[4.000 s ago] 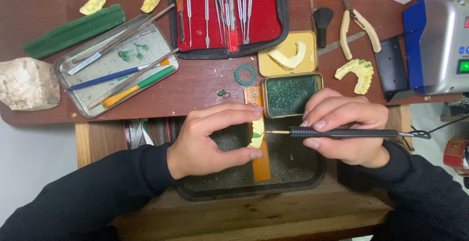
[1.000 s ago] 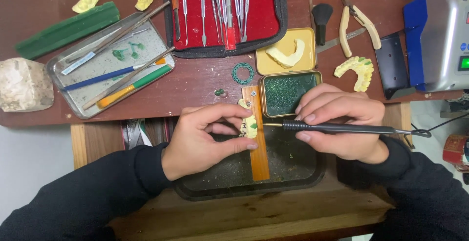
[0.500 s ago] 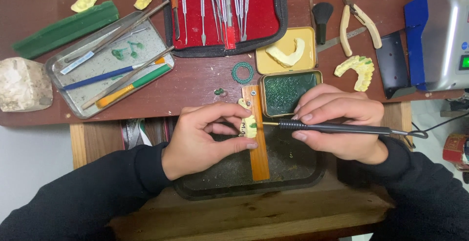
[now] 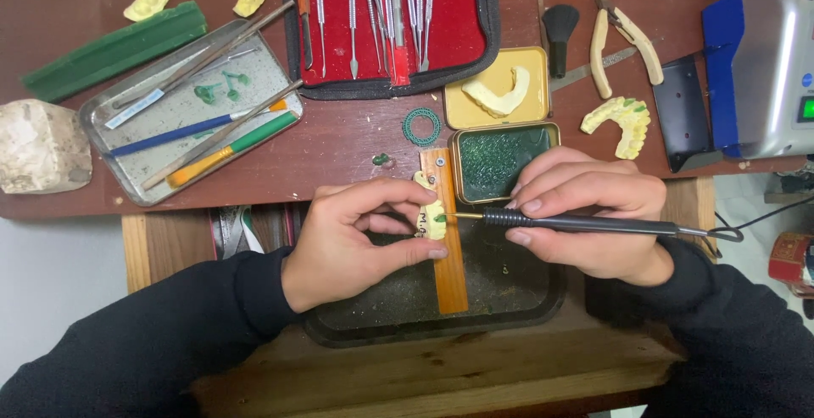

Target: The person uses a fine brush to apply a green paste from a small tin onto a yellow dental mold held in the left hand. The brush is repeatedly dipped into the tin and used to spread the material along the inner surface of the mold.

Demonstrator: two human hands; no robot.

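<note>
Left hand (image 4: 352,244) pinched dental cast (image 4: 433,217) steady against wooden peg (image 4: 447,248); right hand (image 4: 585,214) clasped wax pen (image 4: 585,225), tip touching cast.

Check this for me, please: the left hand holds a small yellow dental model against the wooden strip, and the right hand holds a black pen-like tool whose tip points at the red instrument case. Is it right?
Not quite. In the head view, the black pen-like tool in the right hand points its tip at the small yellow dental model, not at the red instrument case. The left hand does hold the model against the wooden strip.
</note>
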